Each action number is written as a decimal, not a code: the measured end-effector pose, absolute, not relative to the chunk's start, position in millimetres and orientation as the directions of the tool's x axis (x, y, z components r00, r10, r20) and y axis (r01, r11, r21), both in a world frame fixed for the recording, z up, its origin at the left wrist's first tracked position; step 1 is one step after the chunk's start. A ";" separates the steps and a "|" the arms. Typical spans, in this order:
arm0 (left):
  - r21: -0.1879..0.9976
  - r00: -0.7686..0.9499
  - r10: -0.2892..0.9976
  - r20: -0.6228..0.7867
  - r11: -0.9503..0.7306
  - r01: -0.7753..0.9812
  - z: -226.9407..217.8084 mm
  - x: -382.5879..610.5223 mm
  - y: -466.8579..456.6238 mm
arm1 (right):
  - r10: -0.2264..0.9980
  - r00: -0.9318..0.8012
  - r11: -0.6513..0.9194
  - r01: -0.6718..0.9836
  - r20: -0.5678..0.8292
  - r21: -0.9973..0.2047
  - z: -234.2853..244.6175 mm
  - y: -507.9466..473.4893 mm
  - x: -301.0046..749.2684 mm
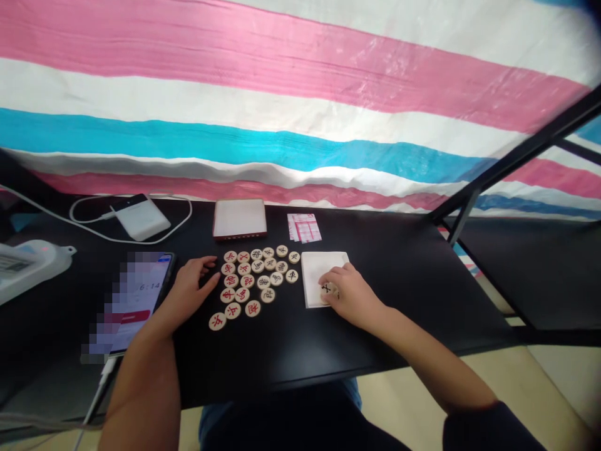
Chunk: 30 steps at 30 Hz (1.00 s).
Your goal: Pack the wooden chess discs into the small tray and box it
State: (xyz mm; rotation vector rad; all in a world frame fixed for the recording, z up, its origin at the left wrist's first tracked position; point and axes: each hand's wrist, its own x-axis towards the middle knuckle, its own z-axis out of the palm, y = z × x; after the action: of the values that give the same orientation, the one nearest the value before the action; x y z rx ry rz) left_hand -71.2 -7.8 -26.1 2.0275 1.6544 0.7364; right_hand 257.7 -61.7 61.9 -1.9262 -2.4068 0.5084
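Several round wooden chess pieces (256, 275) with red and black characters lie flat in a loose cluster on the black table (399, 294). My left hand (190, 289) rests flat just left of the cluster, fingers stretched toward the nearest pieces, holding nothing. My right hand (350, 294) lies on a white square cloth (315, 268) to the right of the cluster. Its fingers are curled onto a single chess piece (327, 290) with a black character, pressed against the cloth.
A phone (136, 300) with a lit screen lies left of my left hand, cable attached. Behind are a white power bank (139, 218) with a cord, a white-topped box (239, 219), and pink printed slips (304, 227). A black metal frame (511, 156) rises at right.
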 end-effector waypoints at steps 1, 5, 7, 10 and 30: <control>0.620 0.150 0.979 0.136 -0.203 0.758 -25.3 -70.8 -7.9 | 0.944 -0.255 0.198 0.945 -0.208 -0.259 62.2 -62.3 259.2; 0.616 0.145 0.983 0.110 -0.182 0.766 -22.3 -69.4 -9.0 | 0.902 -0.294 0.241 0.950 -0.317 -0.197 62.6 -58.1 261.7; 0.619 0.149 0.983 0.105 -0.182 0.764 -21.7 -69.0 -10.0 | 0.880 -0.321 0.285 0.946 -0.351 -0.152 63.1 -55.1 259.4; 0.629 0.147 0.982 0.121 -0.190 0.754 -21.9 -68.8 -11.7 | 0.848 -0.381 0.376 0.922 -0.367 -0.090 63.5 -53.4 253.8; 0.636 0.143 0.981 0.131 -0.194 0.747 -23.5 -69.1 -13.0 | 0.891 -0.449 0.411 0.864 -0.073 -0.292 43.9 -67.4 181.8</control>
State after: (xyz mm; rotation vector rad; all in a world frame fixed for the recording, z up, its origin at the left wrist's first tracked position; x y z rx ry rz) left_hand -69.1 -13.0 -23.5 2.0054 1.6520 0.7470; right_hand 181.8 -67.4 43.9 -1.5959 -2.5590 0.4419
